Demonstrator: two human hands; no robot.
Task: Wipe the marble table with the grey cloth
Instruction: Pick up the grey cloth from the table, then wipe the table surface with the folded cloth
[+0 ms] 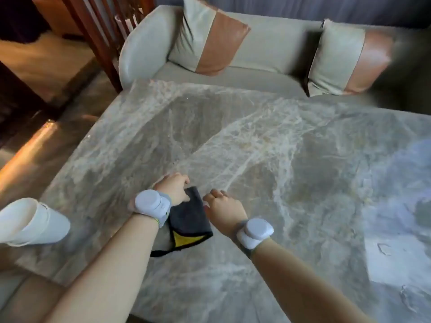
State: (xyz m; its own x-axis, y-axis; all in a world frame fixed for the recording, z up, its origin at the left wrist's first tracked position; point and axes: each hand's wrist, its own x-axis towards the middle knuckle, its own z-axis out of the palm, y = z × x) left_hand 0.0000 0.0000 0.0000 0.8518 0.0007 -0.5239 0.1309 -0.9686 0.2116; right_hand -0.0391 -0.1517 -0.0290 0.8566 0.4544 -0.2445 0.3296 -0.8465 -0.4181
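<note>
Because it is soft, light and limp, the grey cloth (190, 217), lying folded on the marble table (279, 148) near its front-left edge with a yellow underside showing, should bunch unless pressed flat. Left hand (173, 190) grips its far corner, fingers curled. Right hand (224, 209), loosely closed, touches its right edge; whether it grips is unclear. White cylinder (32, 221) lies left.

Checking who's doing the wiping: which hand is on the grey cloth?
The left hand grips the dark grey cloth; the right hand is a loose fist beside it on the marble table.
</note>
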